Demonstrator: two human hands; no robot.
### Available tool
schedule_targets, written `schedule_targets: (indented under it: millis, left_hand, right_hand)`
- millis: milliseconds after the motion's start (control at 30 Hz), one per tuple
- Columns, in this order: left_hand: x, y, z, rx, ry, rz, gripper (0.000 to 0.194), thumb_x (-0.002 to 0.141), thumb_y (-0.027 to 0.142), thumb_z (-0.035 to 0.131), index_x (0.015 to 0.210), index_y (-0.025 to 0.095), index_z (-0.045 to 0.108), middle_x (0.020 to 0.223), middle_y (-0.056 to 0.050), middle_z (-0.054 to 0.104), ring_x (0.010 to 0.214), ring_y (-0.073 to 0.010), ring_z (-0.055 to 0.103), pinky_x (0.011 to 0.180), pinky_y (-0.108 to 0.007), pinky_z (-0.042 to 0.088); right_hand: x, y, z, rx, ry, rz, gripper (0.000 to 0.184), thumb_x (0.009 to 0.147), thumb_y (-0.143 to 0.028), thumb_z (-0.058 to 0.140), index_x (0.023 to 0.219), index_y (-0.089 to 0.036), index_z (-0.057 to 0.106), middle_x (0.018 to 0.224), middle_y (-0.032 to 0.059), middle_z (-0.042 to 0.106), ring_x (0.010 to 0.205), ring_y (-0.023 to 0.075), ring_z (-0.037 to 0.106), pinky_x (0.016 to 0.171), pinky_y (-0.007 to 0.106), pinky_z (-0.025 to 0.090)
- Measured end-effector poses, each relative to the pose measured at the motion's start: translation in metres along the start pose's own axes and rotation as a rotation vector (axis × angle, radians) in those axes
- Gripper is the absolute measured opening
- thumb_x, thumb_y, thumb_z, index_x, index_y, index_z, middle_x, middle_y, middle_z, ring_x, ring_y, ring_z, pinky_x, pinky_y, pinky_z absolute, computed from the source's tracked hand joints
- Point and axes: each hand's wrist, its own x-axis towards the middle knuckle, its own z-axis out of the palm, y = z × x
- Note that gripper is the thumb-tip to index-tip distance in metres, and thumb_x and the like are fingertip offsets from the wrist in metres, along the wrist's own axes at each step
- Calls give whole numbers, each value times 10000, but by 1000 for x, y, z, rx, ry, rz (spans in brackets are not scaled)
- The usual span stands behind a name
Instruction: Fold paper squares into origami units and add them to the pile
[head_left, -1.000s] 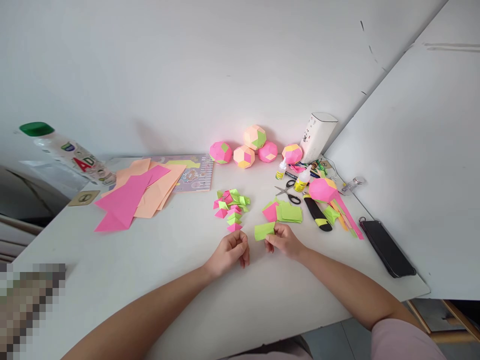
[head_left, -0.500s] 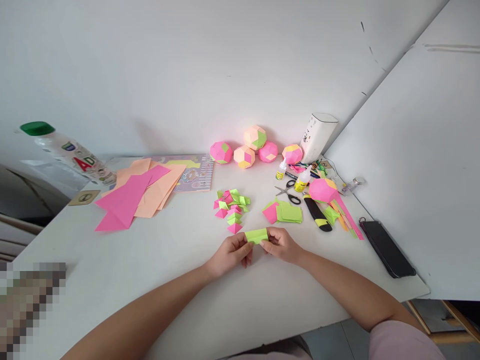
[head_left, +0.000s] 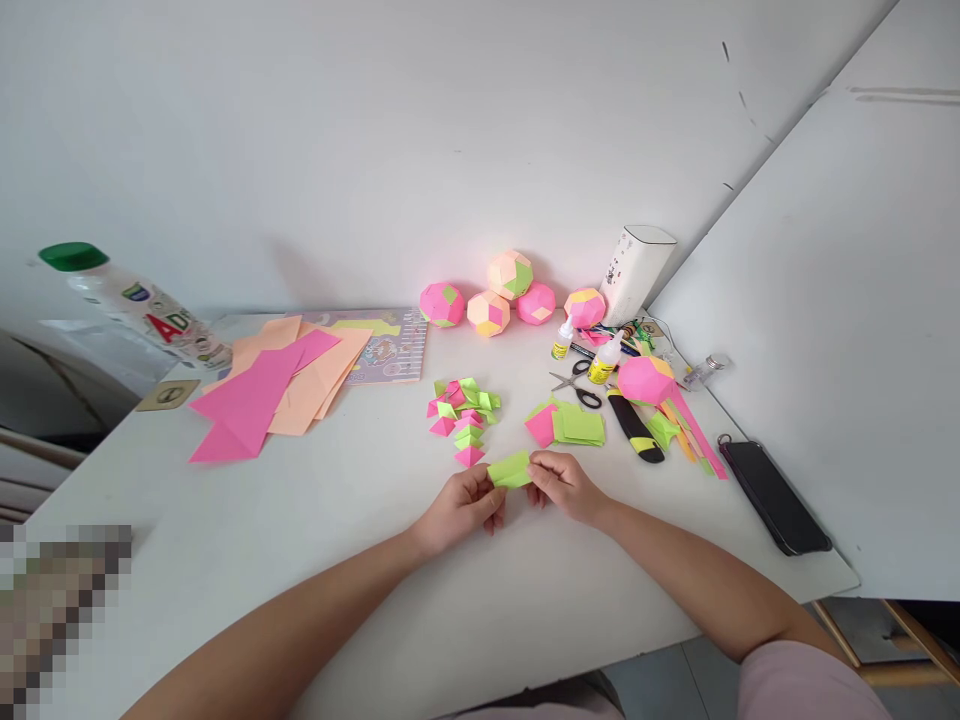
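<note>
A small green piece of paper [head_left: 510, 470] with a crease across it is held between my two hands, just above the white table. My left hand [head_left: 469, 502] pinches its left end between thumb and fingers. At the right end, my right hand [head_left: 566, 487] grips the edge the same way. Beyond the hands lies a pile of folded pink and green paper pieces [head_left: 466, 412]. To its right is a stack of flat green paper pieces [head_left: 581, 426] with a pink one at its left side.
Several paper balls [head_left: 489, 313] sit against the wall. Scissors [head_left: 581, 384], glue bottles [head_left: 604, 362], a black-and-yellow cutter [head_left: 636, 428] and a phone [head_left: 776, 497] lie on the right. Large paper sheets [head_left: 259, 400] and a tall bottle [head_left: 150, 312] are on the left.
The green paper has tilted and shifted slightly left. My right hand's thumb and fingers have moved on its right end; the left hand stays almost in place.
</note>
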Motion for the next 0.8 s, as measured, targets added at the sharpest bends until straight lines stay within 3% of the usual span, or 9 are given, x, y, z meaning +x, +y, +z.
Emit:
schedule_targets:
  millis: [133,300,433,600,800]
  left_hand:
    - [2,2,1,-96,67,12,285,807,449,518,847,171,468,644,14,571,519,-123,568,446,-243,462]
    - [3,4,0,-156,107,12,287,808,446,526,793,180,419,578,11,603,464,-117,560,433,-240,459]
    - [2,2,-1,-182,148,12,308,747,420,608,753,184,411,511,35,573,420,-117,547,403,-234,448]
    - [3,1,-1,-161,159,11,291,714,396,640,788,179,461,556,67,505,381,-75,486,356,-211,426]
    - [3,2,0,-174,152,52,351,739,385,623,970,189,446,703,36,503,484,-80,503,374,-204,446]
  right_hand:
    - [1,0,1,-67,-2,-32,293,853,-346,467,639,-152,518,615,2,516,508,102,515,459,214,415]
    - [1,0,3,-212,-42,-201,205,759,-274,596,602,-153,542,663,12,531,562,110,491,491,226,397]
    - [-2,5,6,-162,-35,-134,105,744,-231,610,797,-167,546,687,-8,527,566,99,477,495,210,392]
    - [-2,10,6,-70,-22,-157,342,777,-198,564,1102,-200,459,854,34,559,616,100,516,525,214,424]
    - [0,9,3,-162,-35,-263,88,772,-220,568,813,-183,635,878,66,551,612,118,512,489,229,420]
